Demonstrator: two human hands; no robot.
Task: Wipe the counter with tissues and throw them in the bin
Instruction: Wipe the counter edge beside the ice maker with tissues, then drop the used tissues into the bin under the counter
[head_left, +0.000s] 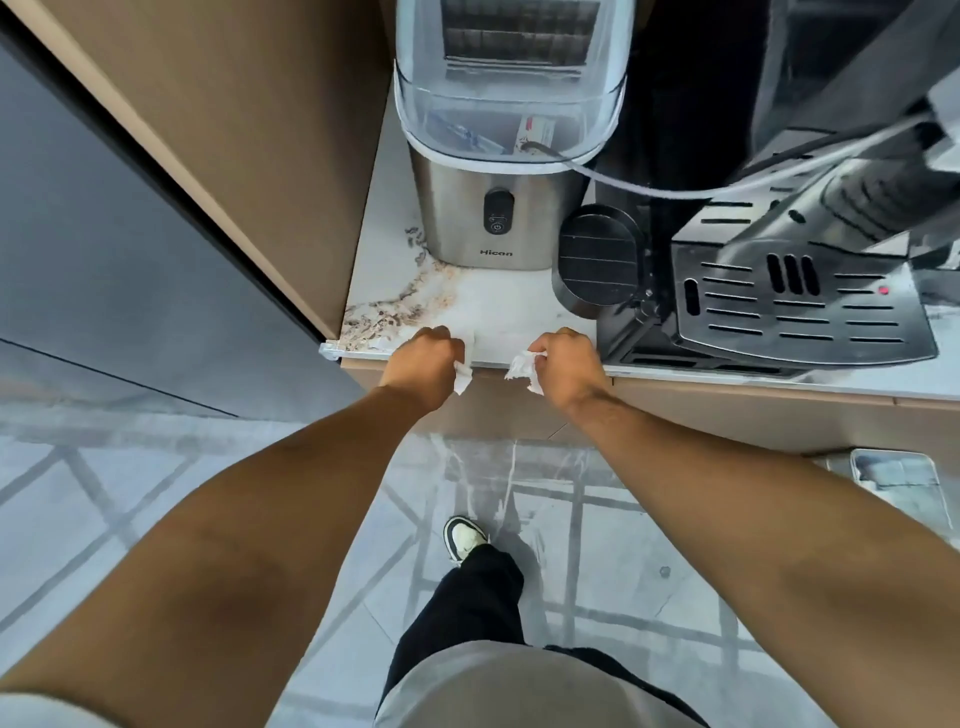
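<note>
Both grips hold crumpled tissues: my left hand (423, 358) and right hand (566, 364) at the bench (498, 306) edge. I judge flat, overlapping strokes work best.

Both bare forearms reach forward and converge toward the far middle. The left hand (423, 364) is curled into a fist, knuckles up, a white scrap pinched inside. The right hand (563, 364) (just beside it, not touching) is likewise clenched, wrist bent slightly, white paper bunched in its fingers (540, 349).
</note>
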